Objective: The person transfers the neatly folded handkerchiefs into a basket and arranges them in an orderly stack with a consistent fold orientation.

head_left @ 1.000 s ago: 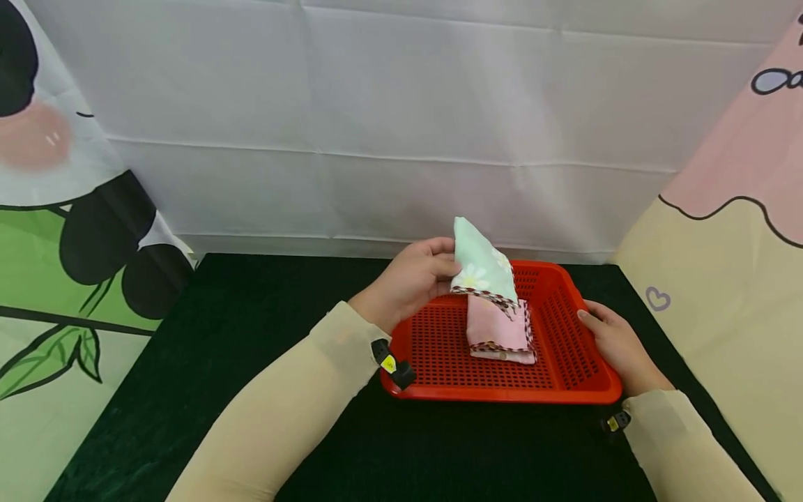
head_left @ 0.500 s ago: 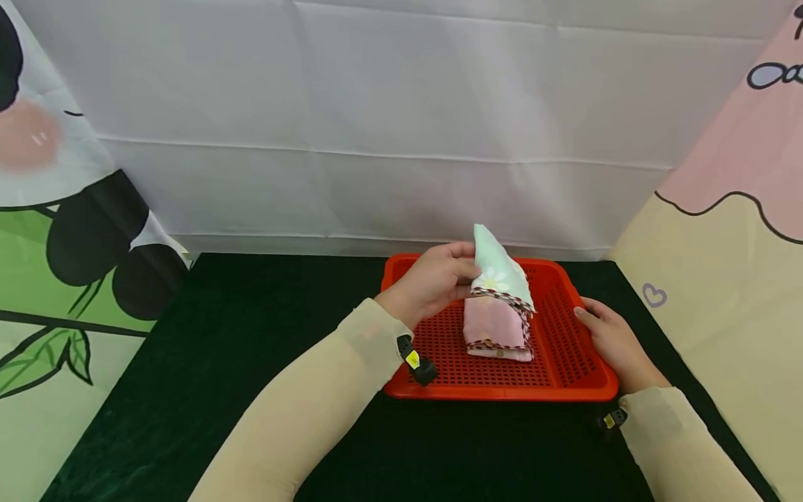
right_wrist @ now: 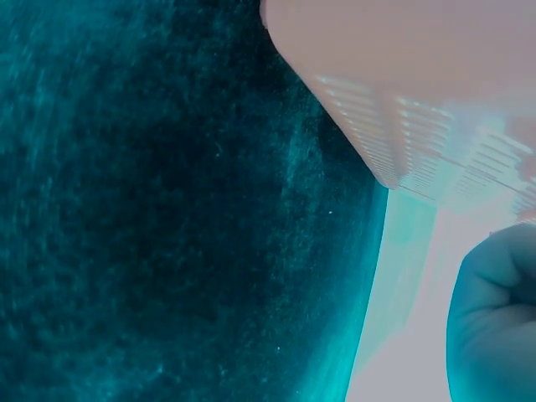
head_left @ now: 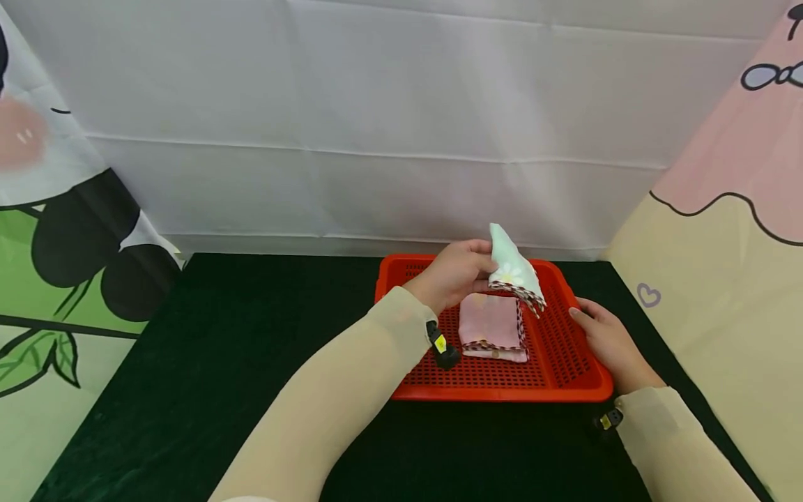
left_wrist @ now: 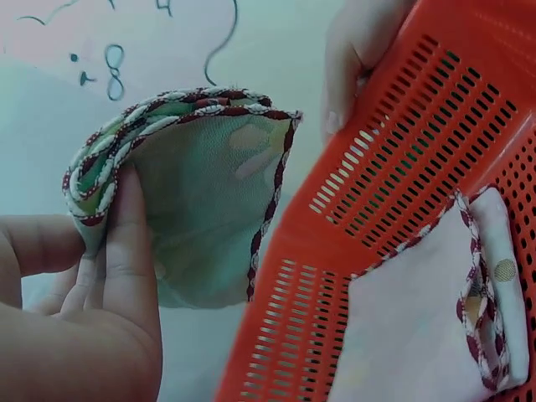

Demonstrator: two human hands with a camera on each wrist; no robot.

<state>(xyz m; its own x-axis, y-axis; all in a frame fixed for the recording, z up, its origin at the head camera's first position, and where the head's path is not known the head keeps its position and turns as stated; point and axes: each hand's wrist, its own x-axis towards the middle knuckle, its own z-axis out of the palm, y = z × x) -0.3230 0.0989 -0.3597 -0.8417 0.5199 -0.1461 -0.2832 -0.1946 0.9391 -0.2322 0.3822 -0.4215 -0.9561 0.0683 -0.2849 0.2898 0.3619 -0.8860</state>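
My left hand (head_left: 456,273) pinches a folded mint-green handkerchief (head_left: 516,270) with a white flower print and a brown-and-white braided edge. It hangs tilted above the red plastic basket (head_left: 502,395). In the left wrist view, thumb and fingers hold the folded layers of the handkerchief (left_wrist: 209,193) along one side. A folded pink handkerchief (head_left: 491,322) lies inside the basket, with a whitish folded layer showing under its near edge. My right hand (head_left: 617,345) grips the basket's right rim, thumb on top; its other fingers are mostly hidden.
The basket stands on a dark green cloth-covered table (head_left: 282,314) near its back edge. A white fabric sheet (head_left: 376,195) hangs behind it. Printed cartoon fabric (head_left: 709,300) rises on the right, with more on the left.
My left hand has moved right with the mint-green handkerchief, over the basket and away from above the pink one. The right hand stays on the rim. The view has shifted slightly.
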